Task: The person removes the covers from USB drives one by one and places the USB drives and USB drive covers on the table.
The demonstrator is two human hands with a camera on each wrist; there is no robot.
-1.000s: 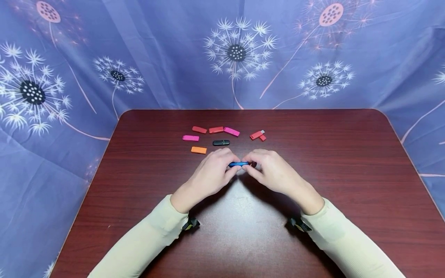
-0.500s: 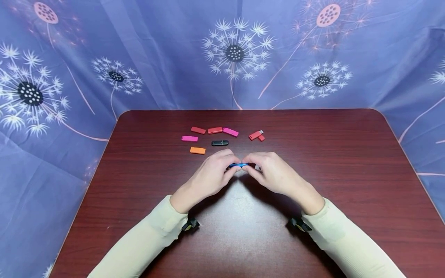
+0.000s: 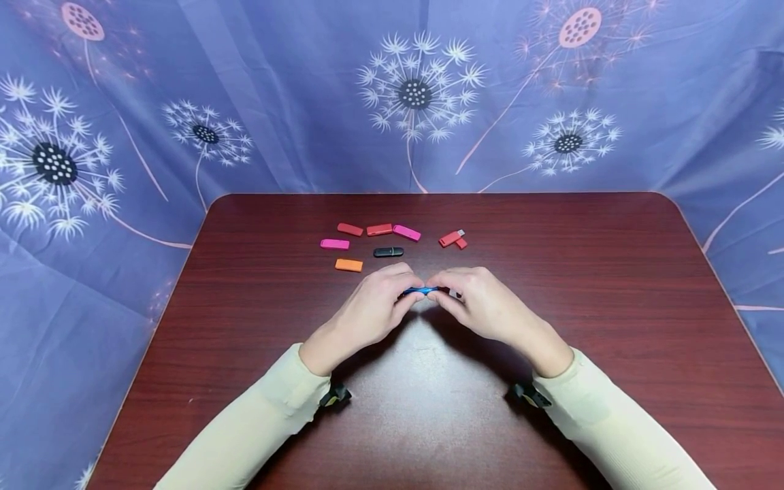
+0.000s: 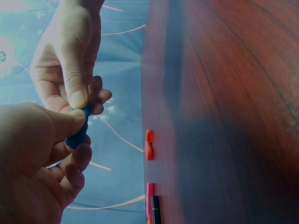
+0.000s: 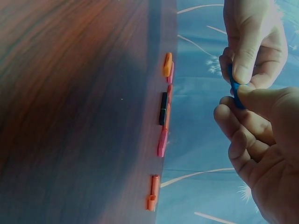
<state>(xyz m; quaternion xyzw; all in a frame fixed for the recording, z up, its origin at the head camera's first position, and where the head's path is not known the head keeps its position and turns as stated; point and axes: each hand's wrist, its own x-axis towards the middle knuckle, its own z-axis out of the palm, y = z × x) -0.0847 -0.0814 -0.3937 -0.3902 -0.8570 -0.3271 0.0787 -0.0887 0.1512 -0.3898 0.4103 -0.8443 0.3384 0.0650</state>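
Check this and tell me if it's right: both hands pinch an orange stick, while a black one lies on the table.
Not quite: the held stick is blue, as the head view shows. The left hand and right hand both pinch it, and the black one lies on the table.

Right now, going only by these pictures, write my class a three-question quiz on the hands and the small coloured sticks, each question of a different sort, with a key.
1. What colour is the small stick that the left hand and the right hand both pinch?
2. Which item lying on the table shows a silver end? A: the orange one. B: the black one. C: the red one farthest right.
3. True or false: in the head view, exactly two pink sticks show on the table.

Key
1: Blue.
2: C.
3: True.
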